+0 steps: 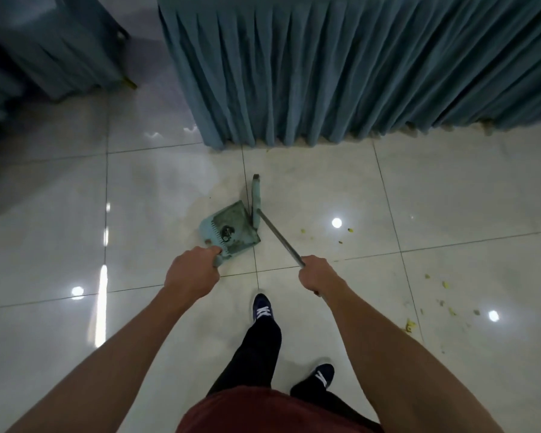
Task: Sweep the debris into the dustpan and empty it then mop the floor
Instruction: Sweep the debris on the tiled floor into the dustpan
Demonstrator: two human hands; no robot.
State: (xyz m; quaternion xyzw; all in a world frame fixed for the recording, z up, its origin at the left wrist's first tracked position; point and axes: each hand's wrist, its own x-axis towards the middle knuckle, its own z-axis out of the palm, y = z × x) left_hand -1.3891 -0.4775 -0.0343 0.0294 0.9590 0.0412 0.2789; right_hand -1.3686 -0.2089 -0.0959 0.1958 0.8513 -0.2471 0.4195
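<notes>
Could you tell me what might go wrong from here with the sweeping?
The yellow crumbs lie well to the right of the dustpan, so some may be missed. The broom head sits beside the pan, not behind the crumbs. The dustpan already holds dirt, which may spill if the left hand tips it.

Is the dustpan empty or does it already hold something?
Not empty: a small dark clump lies inside the dustpan, which the left hand holds. Yellow debris is still on the floor.

Person seen from above, left hand (190,273) and right hand (319,274) bare, forearms uncovered with no sleeves visible, dark red garment (263,410) at the waist, black trousers (256,351), dark navy lace-up shoes (262,307) with white laces and pale soles
</notes>
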